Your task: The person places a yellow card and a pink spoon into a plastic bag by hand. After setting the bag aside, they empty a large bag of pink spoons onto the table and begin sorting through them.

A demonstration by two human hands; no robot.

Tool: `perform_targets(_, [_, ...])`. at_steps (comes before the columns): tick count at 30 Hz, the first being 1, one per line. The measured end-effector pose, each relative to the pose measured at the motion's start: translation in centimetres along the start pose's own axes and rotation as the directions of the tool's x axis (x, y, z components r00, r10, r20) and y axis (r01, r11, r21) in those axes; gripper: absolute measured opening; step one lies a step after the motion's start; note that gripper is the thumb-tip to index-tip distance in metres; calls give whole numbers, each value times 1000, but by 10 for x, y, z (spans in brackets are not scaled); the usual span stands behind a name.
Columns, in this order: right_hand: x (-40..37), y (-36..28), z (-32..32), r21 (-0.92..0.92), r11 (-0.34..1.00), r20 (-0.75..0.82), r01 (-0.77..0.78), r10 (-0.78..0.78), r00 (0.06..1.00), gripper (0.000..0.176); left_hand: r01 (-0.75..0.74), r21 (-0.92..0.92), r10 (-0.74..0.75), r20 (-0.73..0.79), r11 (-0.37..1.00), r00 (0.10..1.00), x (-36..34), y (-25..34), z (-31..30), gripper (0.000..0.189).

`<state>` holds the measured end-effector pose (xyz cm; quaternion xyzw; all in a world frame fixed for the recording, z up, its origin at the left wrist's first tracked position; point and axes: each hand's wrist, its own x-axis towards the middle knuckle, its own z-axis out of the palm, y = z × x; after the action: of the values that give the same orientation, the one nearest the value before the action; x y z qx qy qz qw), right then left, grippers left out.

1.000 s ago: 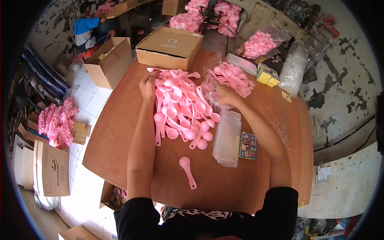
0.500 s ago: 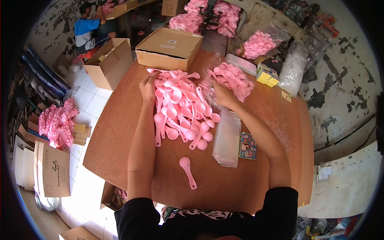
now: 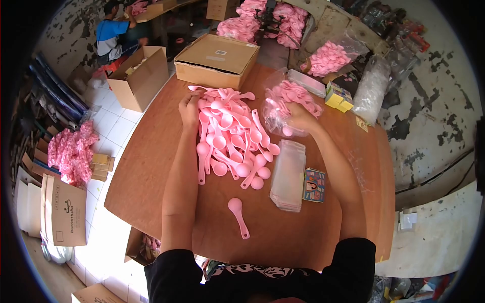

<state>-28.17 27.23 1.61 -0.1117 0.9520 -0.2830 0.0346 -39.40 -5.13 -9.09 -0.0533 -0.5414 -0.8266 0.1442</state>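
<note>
A heap of pink plastic measuring spoons point(image 3: 230, 131) lies in the middle of the wooden table point(image 3: 146, 151). At its far left edge my left hand point(image 3: 190, 107) is closed, its fingers curled against the spoons; what they grip is hidden. My right hand point(image 3: 302, 119) grasps the near side of a clear plastic bag point(image 3: 274, 103) filled with pink spoons, its fingertips partly covered. One loose spoon point(image 3: 236, 209) rests by itself nearer to me. Right of the heap is a stack of clear plastic sleeves point(image 3: 288, 177), beside a small printed card pack point(image 3: 314, 185).
Behind the heap stands a closed cardboard box point(image 3: 217, 60). Yellow boxes point(image 3: 338, 96) and a roll of clear plastic point(image 3: 371, 91) are at the far right. An open carton point(image 3: 139, 83) sits off the left edge. Another person point(image 3: 111, 38) works at the back left.
My right hand has shifted right, and the clear bag's near part has moved away from the heap with it. My left hand stays at the heap's edge. The view has turned slightly.
</note>
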Motion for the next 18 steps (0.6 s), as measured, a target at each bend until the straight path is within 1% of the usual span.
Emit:
perform_targets(1, [16,59,14,173,968,-134,184,-162,978,35,2,4,-2,-3,1000,1000,0,1,0,23])
perform_targets(2, [11,44,9,170,968,-132,186,-165,977,35,4,9,-4,-6,1000,1000,-1,3,0,23])
perform_targets(3, [3,31,3,239,954,-279,180,-110,954,36,3,7,-3,-9,1000,1000,-1,4,0,23])
perform_targets(4, [-2,20,-1,307,934,-415,182,-41,909,37,6,9,-6,-2,1000,1000,-1,4,0,23])
perform_targets(5, [-2,28,-9,-21,1000,-483,15,-23,875,37,10,11,-10,6,1000,1000,-2,4,0,23])
perform_targets(6, [-2,28,-12,-22,1000,-483,13,-23,875,37,11,10,-11,6,1000,1000,-3,4,1,23])
perform_targets(7, [-3,23,-16,-323,946,-510,-32,-146,848,32,9,6,-9,0,1000,1000,-3,5,1,23])
perform_targets(8, [-4,19,-19,-589,803,-497,-90,-272,824,26,7,3,-7,-7,1000,1000,-2,5,2,23])
perform_targets(9, [-5,14,-19,-590,802,-497,-90,-272,824,26,7,2,-7,-8,1000,1000,-3,5,2,23])
perform_targets(11, [-12,-13,-17,-758,621,-449,-198,-278,849,16,15,5,-15,-13,1000,1000,-4,7,2,23])
perform_targets(12, [-13,-21,-18,-758,621,-449,-197,-278,849,16,15,5,-15,-14,1000,1000,-4,8,2,23])
perform_targets(14, [-14,-35,-21,-903,424,-275,-75,-434,858,16,17,9,-17,16,1000,1000,-3,7,0,23])
perform_targets(15, [-15,-43,-23,-903,423,-273,-72,-437,857,16,16,9,-16,13,1000,1000,-3,6,0,23])
perform_targets(17, [-16,-58,-29,-940,313,-282,-135,-490,825,19,18,2,-18,9,1000,1000,-1,4,0,24])
perform_targets(18, [-16,-64,-35,-941,312,-279,-133,-493,824,19,16,2,-16,5,1000,1000,0,2,-1,24])
